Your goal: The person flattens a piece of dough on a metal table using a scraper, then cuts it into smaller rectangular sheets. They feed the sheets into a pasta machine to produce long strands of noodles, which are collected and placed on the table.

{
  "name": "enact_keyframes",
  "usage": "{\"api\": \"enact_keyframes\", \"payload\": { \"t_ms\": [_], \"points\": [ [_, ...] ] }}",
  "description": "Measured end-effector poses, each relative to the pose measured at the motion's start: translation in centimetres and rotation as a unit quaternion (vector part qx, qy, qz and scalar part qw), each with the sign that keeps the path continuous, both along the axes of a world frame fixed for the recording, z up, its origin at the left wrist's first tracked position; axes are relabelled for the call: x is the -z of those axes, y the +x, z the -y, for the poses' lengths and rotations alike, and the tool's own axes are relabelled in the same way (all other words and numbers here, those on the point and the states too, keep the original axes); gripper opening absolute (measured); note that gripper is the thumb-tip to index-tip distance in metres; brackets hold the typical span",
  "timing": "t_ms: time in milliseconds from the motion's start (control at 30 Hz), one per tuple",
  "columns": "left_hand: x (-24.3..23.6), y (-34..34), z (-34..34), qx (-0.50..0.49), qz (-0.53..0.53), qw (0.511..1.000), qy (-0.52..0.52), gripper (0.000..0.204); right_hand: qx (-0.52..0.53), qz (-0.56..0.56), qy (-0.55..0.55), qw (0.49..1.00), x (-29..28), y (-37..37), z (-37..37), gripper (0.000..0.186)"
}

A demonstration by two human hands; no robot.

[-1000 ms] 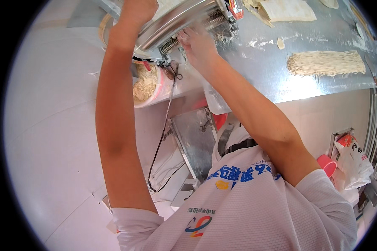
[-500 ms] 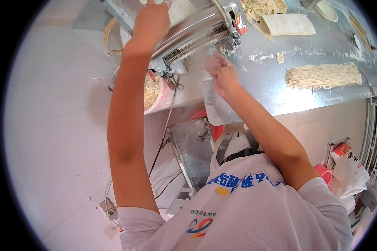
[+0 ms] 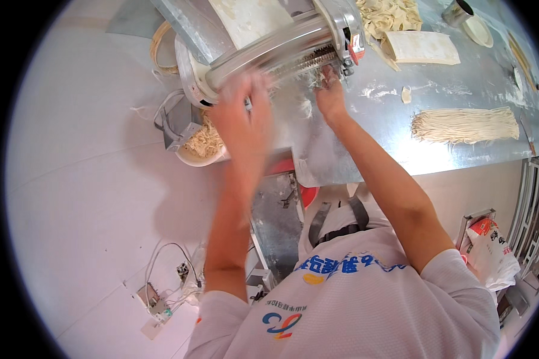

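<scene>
A metal noodle machine (image 3: 341, 36) stands on the steel table, with a pale dough sheet (image 3: 251, 21) sloping down to its smooth roller (image 3: 269, 51). Below that roller runs a ridged cutting roll (image 3: 317, 58), and thin floury strands (image 3: 308, 78) hang under it. My left hand (image 3: 242, 107) is smeared by motion in front of the machine's left part, so its grip is unclear. Under the right end of the cutting roll, my right hand (image 3: 330, 90) reaches in beside the strands. Its fingertips are partly hidden, and I cannot tell whether they hold any.
A bundle of cut noodles (image 3: 466, 125) lies at the right on the floury steel table (image 3: 365, 125). Behind it are a folded dough sheet (image 3: 422, 48), a heap of dough strips (image 3: 389, 17) and a metal cup (image 3: 457, 12). A tub (image 3: 191, 158) of noodle scraps sits at the left.
My left hand has come back from the dough sheet above the roller to the machine's near side. My right hand has moved slightly right and up, under the cutting roll.
</scene>
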State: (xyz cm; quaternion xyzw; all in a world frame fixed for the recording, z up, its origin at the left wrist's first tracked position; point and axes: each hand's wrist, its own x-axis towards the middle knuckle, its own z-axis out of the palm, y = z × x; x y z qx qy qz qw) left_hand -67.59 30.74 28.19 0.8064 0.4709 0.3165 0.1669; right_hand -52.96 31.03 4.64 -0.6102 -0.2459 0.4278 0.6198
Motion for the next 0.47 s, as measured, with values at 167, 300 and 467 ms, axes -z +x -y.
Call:
{"api": "enact_keyframes", "payload": {
  "t_ms": [167,300,467],
  "points": [
    [18.3,-2.4,3.7,-0.127,0.155,0.914,-0.352,0.030,-0.001,0.140,0.038,0.989,5.6,1.2,-2.5,0.066],
    [24.5,-1.0,-1.1,-0.133,0.168,0.964,-0.155,0.055,-0.068,0.135,0.008,0.988,5.5,1.0,-3.0,0.072],
    [25.5,1.4,-3.9,-0.094,0.280,0.935,-0.199,0.063,-0.046,0.138,0.047,0.988,6.5,2.2,-3.6,0.054]
  ]
}}
